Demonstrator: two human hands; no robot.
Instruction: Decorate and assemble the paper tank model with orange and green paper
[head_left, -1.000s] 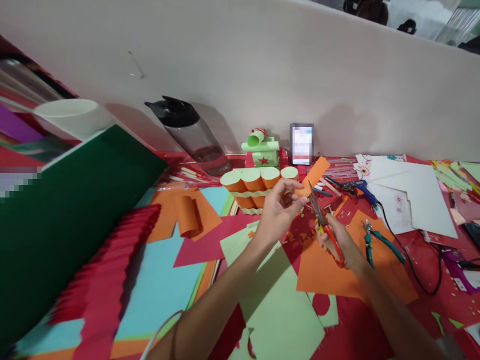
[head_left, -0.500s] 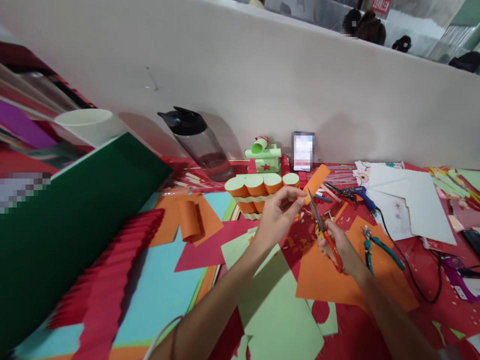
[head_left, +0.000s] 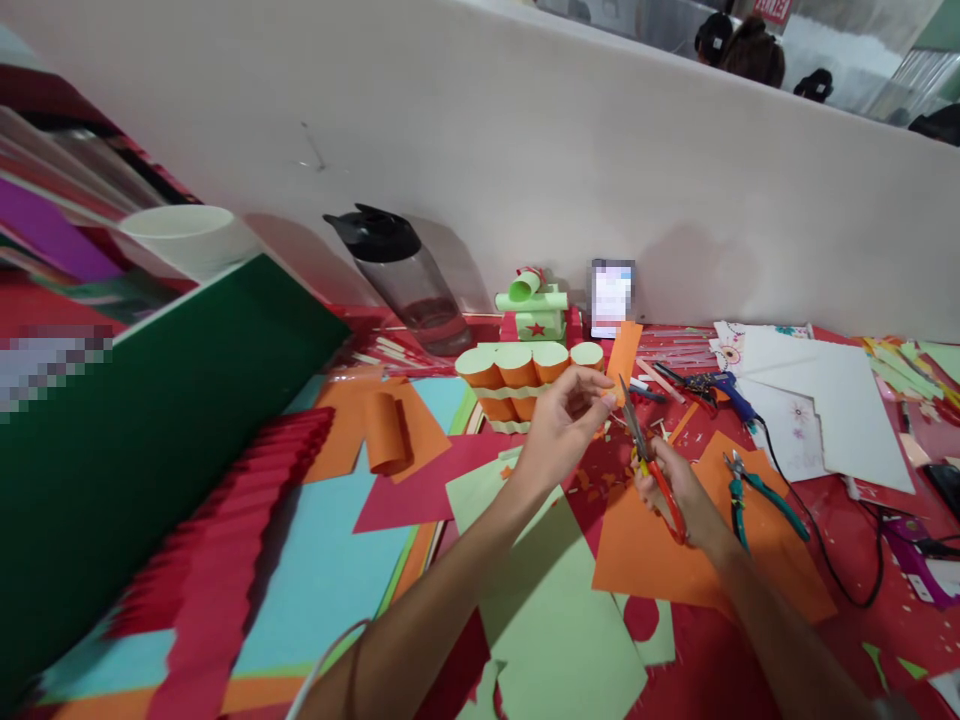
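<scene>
My left hand (head_left: pixel 571 412) pinches the lower end of an orange paper strip (head_left: pixel 624 352), which stands up from the fingertips. In my right hand (head_left: pixel 679 485) are scissors (head_left: pixel 660 485) with red and yellow handles, their blades pointing up beside the strip and my left fingertips. Whether the blades touch the paper I cannot tell. Just behind my left hand is a row of orange paper rolls (head_left: pixel 496 372) with pale green tops and bands. A small pale green paper model with a red star (head_left: pixel 535 329) stands behind them. Under my right hand lies an orange sheet (head_left: pixel 645 550).
Pliers (head_left: pixel 761 490) and a glue gun (head_left: pixel 731 390) with its cord lie to the right, near white card (head_left: pixel 862 400). A phone (head_left: pixel 612 300) and a water bottle (head_left: pixel 409 280) stand by the wall. Green sheets (head_left: pixel 562 600) and a green board (head_left: pixel 165 420) are nearer.
The orange strip has turned more upright in my left fingers. Both hands and the scissors stay nearly in place, while the camera view has shifted slightly.
</scene>
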